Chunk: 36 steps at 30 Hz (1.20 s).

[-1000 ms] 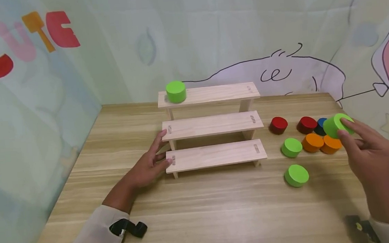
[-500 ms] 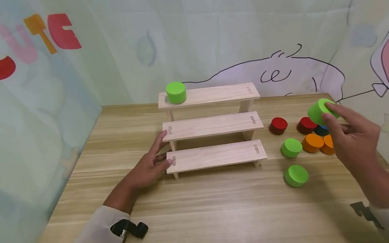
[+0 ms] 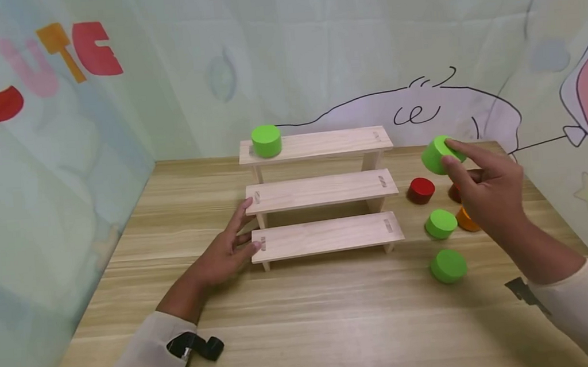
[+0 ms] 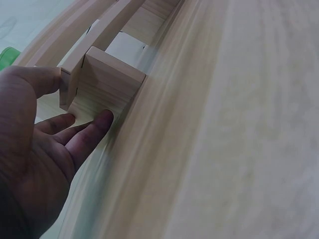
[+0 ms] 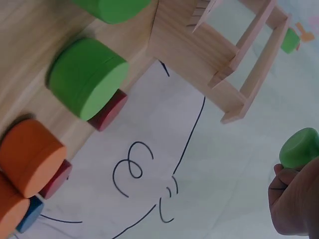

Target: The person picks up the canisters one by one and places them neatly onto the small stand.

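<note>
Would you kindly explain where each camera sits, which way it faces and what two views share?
Head: worn on the head, facing forward and down at the stand and table; left hand, right hand and both sleeves show.
Left wrist: on that wrist, facing the end of the stand; the left hand shows.
Right wrist: on that wrist, facing blocks, stand and backdrop; the right hand shows at the edge.
Head and right wrist share the held green block.
</note>
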Tool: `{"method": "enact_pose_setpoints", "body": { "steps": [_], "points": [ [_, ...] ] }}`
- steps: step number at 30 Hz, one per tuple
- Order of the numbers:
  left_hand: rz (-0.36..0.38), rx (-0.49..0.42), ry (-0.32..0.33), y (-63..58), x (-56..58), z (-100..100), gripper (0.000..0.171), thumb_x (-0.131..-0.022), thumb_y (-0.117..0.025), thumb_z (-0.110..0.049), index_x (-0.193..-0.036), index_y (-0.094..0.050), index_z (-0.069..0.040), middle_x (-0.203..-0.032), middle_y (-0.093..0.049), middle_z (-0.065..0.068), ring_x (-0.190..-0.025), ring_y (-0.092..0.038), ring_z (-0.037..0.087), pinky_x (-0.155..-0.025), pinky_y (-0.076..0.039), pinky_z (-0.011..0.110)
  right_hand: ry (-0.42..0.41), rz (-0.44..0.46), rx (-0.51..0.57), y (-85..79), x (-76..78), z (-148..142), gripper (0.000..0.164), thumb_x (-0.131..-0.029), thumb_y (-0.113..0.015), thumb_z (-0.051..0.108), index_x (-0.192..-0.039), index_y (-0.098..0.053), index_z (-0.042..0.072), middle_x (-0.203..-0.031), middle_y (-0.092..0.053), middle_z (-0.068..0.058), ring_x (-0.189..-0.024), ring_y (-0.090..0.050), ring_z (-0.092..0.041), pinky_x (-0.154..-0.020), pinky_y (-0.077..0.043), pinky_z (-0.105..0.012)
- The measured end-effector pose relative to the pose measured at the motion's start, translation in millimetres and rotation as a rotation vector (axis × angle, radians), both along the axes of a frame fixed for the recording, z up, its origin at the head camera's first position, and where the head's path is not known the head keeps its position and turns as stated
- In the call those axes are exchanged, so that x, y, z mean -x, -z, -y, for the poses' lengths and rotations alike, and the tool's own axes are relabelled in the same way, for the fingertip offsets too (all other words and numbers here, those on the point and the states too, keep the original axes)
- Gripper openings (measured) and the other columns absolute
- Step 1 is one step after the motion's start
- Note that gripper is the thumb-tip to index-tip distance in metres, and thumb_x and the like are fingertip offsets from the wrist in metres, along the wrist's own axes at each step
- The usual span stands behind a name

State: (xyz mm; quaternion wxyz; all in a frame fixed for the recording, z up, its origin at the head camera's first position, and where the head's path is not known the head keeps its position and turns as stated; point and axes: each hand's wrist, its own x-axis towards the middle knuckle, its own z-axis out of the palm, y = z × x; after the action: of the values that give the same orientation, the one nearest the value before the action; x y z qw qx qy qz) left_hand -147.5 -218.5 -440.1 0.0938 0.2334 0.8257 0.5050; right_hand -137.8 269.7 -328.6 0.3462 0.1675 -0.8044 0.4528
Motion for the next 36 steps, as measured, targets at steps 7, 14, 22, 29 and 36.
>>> {"method": "enact_pose_setpoints", "body": {
  "steps": [7, 14, 22, 29, 36],
  "points": [
    [0.004, 0.0, -0.014, 0.1, -2.0, 0.7, 0.092, -0.112, -0.062, -0.016, -0.176, 0.0, -0.039, -0.179, -0.021, 0.03, -0.15, -0.046, 0.062, -0.11, -0.055, 0.068, -0.05, 0.016, -0.067, -9.8, 12.7, 25.0, 0.043, -0.099, -0.074, -0.006, -0.14, -0.075, 0.008, -0.104, -0.073, 0.03, -0.036, -0.029, -0.002, -0.04, -0.024, -0.018],
    [0.02, -0.009, -0.007, -1.8, -0.4, -4.9, 0.092, -0.112, -0.063, -0.02, -0.174, -0.001, -0.047, -0.179, -0.021, 0.027, -0.151, -0.048, 0.058, -0.111, -0.055, 0.065, -0.075, 0.038, -0.098, -17.1, 25.1, 41.9, 0.042, -0.104, -0.072, 0.002, -0.145, -0.072, 0.011, -0.13, -0.079, -0.016, -0.059, -0.063, 0.015, -0.05, -0.041, -0.006],
    [-0.012, -0.006, -0.012, -0.1, 2.9, -1.5, 0.093, -0.111, -0.063, -0.017, -0.176, 0.0, -0.038, -0.178, -0.022, 0.03, -0.149, -0.048, 0.061, -0.109, -0.055, 0.067, -0.107, 0.014, -0.118, -23.2, 50.7, 70.6, 0.038, -0.103, -0.074, 0.004, -0.141, -0.073, 0.003, -0.134, -0.077, -0.022, -0.084, -0.063, 0.029, -0.066, -0.053, -0.003],
    [0.011, -0.017, -0.004, 2.3, 2.5, -2.0, 0.094, -0.111, -0.064, -0.017, -0.175, 0.0, -0.045, -0.179, -0.02, 0.029, -0.15, -0.048, 0.06, -0.109, -0.057, 0.066, -0.121, -0.008, -0.122, -29.8, 72.6, 98.7, 0.036, -0.102, -0.078, 0.01, -0.138, -0.075, 0.004, -0.132, -0.079, -0.018, -0.092, -0.069, 0.01, -0.067, -0.052, -0.004],
    [0.01, -0.024, 0.001, 1.5, 2.3, -4.9, 0.094, -0.112, -0.064, -0.017, -0.174, 0.0, -0.048, -0.18, -0.021, 0.027, -0.15, -0.048, 0.058, -0.11, -0.057, 0.065, -0.165, 0.067, -0.087, -35.6, 87.6, 123.8, 0.035, -0.105, -0.076, 0.018, -0.138, -0.076, 0.005, -0.134, -0.078, -0.017, -0.116, -0.076, -0.028, -0.068, -0.053, -0.005]
  ]
}}
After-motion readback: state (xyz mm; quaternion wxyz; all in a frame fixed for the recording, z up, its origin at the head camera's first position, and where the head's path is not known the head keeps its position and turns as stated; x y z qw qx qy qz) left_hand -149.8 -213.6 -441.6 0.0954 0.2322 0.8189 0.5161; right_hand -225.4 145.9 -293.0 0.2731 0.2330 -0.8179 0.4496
